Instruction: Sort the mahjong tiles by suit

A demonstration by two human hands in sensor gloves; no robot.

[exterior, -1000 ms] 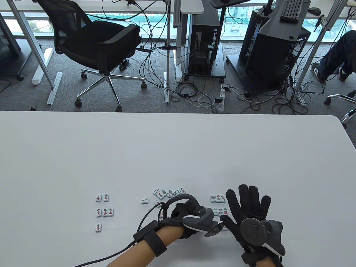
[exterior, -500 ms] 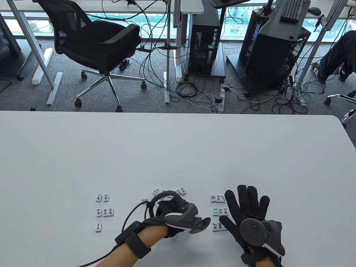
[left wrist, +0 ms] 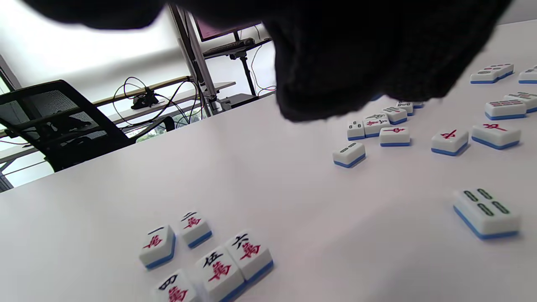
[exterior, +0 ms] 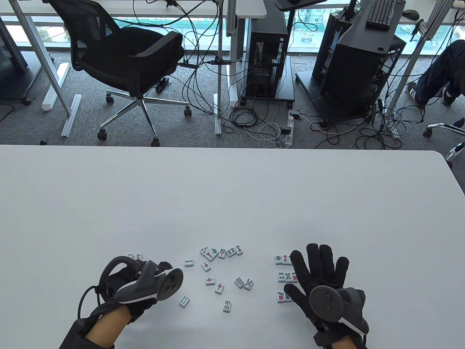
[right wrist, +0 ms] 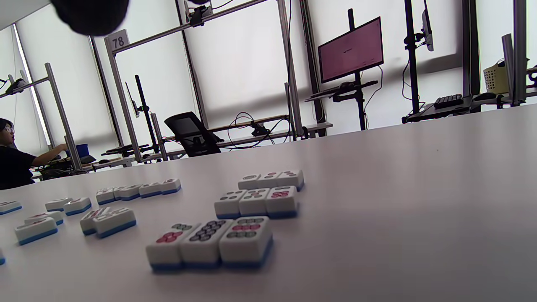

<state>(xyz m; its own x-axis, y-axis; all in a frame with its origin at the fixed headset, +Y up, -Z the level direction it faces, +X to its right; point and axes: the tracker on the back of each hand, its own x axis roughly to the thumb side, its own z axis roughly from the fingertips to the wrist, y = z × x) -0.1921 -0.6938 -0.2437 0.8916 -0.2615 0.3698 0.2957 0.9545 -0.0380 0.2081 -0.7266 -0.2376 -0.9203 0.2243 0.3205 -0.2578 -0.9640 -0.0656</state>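
The desk carries three clusters. My right hand lies flat, fingers spread and holding nothing, over the dot tiles, already squared into rows of three. My left hand hovers above the character tiles at the left; whether its fingers hold a tile I cannot tell (the tracker hides them). I judge the sorting roughly half done: the loose tiles between the groups, mostly bamboo, come next. They point every way, so each needs its long axis turned away from me.
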